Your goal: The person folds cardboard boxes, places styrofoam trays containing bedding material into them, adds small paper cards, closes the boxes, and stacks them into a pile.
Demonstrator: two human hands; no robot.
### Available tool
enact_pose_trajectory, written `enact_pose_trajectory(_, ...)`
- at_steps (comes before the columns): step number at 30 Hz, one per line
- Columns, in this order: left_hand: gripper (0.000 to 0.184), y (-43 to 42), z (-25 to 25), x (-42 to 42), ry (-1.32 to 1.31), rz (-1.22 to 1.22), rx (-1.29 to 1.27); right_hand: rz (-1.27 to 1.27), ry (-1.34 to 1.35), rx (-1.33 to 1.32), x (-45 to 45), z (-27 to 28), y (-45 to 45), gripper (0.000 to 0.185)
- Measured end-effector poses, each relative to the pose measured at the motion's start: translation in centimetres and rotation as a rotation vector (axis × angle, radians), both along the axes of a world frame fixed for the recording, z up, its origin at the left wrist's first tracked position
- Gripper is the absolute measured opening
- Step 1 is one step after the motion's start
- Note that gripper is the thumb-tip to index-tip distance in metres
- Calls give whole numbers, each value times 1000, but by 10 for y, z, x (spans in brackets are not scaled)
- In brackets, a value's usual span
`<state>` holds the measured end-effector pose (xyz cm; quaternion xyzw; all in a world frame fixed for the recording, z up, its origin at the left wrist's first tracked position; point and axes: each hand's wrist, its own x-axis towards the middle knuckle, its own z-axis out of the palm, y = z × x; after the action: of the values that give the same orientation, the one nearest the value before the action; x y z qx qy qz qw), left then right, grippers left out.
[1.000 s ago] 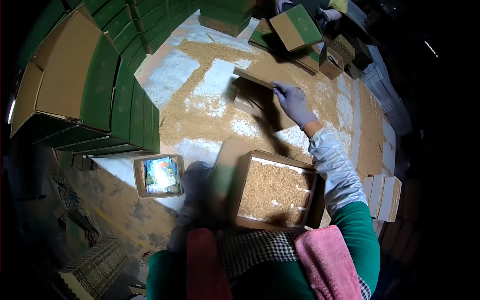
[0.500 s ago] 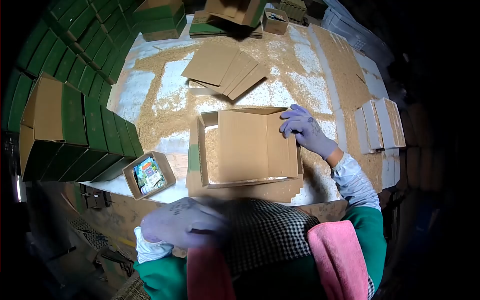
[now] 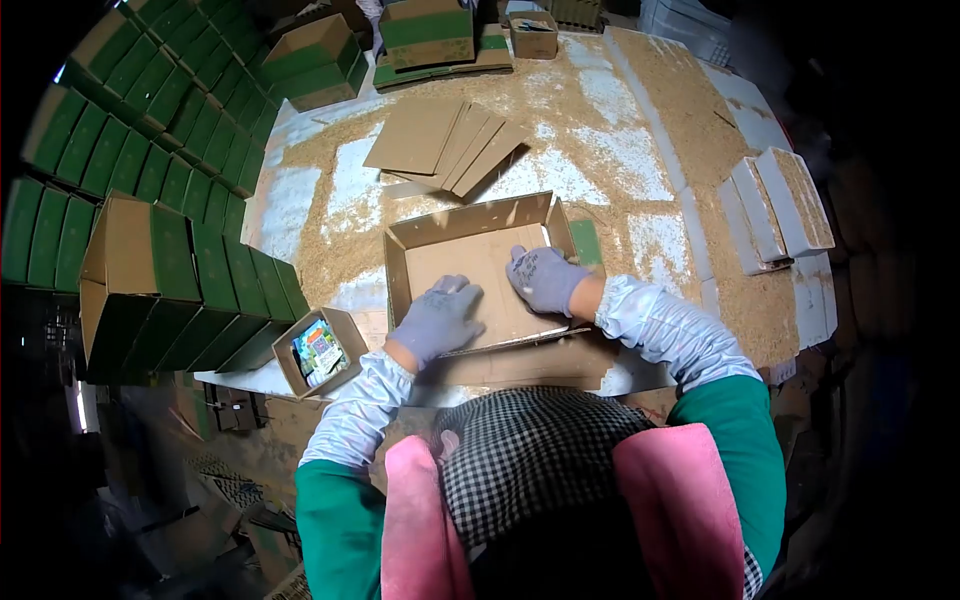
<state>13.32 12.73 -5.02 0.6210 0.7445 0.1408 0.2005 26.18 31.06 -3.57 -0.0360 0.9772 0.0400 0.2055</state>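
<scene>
An open cardboard box (image 3: 396, 275) stands in front of me, with a flat cardboard sheet (image 3: 480, 258) lying inside it. My left hand (image 3: 438, 318), in a grey-purple glove, rests on the sheet's left part with its fingers apart. On the right part, my right hand (image 3: 545, 278) presses down, gloved too, its fingers bent and slightly spread. Neither hand grips anything visible. Beneath the sheet, the box's contents are mostly hidden. Beyond the box lie several loose cardboard sheets (image 3: 418, 135), fanned out.
Green-and-brown boxes (image 3: 150, 245) are stacked at the left. A small box (image 3: 352, 345) holds colourful packets. White blocks (image 3: 795, 205) stand at the right. More boxes (image 3: 425, 35) sit at the far edge, where part of another person shows. Shavings cover parts of the table (image 3: 640, 150).
My right hand took a sheet from the pile and placed it in the box, then moved inward onto it. My left hand came up from near my body onto the sheet.
</scene>
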Motion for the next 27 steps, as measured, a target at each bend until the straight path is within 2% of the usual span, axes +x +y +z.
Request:
enact_pose_trajectory(1, 49, -4, 8, -8, -125, 16, -62, -50, 41, -182, 6, 8, 4, 40)
enact_pose_trajectory(2, 49, -12, 23, -17, -110, 28, -59, -101, 84, -363, 11, 23, 9, 40)
enact_pose_trajectory(4, 56, -39, 50, -31, 98, 121, 423, -314, 627, -708, 49, 53, 16, 45)
enact_pose_trajectory(6, 69, -67, 41, -43, -367, 609, 472, -641, 883, -625, 75, 55, 42, 51)
enact_pose_trajectory(7, 78, -74, 20, -50, -690, 712, 349, -759, 568, -619, 80, 58, 48, 58)
enact_pose_trajectory(8, 83, -75, -17, -58, -996, 754, 213, -745, 550, -620, 72, 41, 43, 58)
enact_pose_trajectory(10, 84, -47, -33, -36, -1003, 594, 131, -399, 249, -713, 48, -10, 25, 65)
enact_pose_trajectory(11, 85, -30, -29, -17, -789, 686, 161, -387, 244, -712, 49, -14, 24, 65)
enact_pose_trajectory(12, 85, -16, -24, -5, -568, 769, 189, -428, 380, -639, 49, -18, 23, 69)
enact_pose_trajectory(13, 83, -17, -42, -7, -827, 806, 328, -464, 516, -563, 49, -22, 22, 74)
enact_pose_trajectory(14, 83, -19, -54, -16, -825, 816, 343, -447, 516, -560, 53, -48, 26, 74)
enact_pose_trajectory(16, 80, -30, -67, -29, -868, 609, 323, -948, 513, -594, 65, -106, 35, 82)
enact_pose_trajectory(17, 74, -29, -37, -25, -734, 604, 286, -923, 510, -596, 62, -102, 23, 82)
enact_pose_trajectory(18, 74, -32, -44, -27, -728, 632, 301, -997, 537, -994, 59, -87, 6, 84)
enact_pose_trajectory(19, 74, -38, -55, -32, -890, 676, 267, -1040, 534, -1402, 52, -70, -11, 85)
enact_pose_trajectory(20, 74, -46, -59, -39, -1046, 714, 245, -987, 516, -1415, 46, -48, -22, 85)
enact_pose_trajectory(21, 74, -50, -52, -39, -1022, 749, 288, -1056, 503, -1611, 39, -23, -28, 81)
enact_pose_trajectory(22, 72, -51, -42, -38, -963, 670, 409, -1127, 478, -1806, 30, -11, -32, 76)
enact_pose_trajectory(23, 70, -57, -27, -46, -896, 582, 526, -1055, 535, -1876, 25, -12, -30, 69)
enact_pose_trajectory(26, 67, -128, 85, -76, -946, 668, 646, -1045, 667, -1998, -12, 18, -23, 52)
enact_pose_trajectory(27, 58, -154, 108, -88, -608, 728, 1037, -969, 789, -1962, -37, 37, -32, 46)
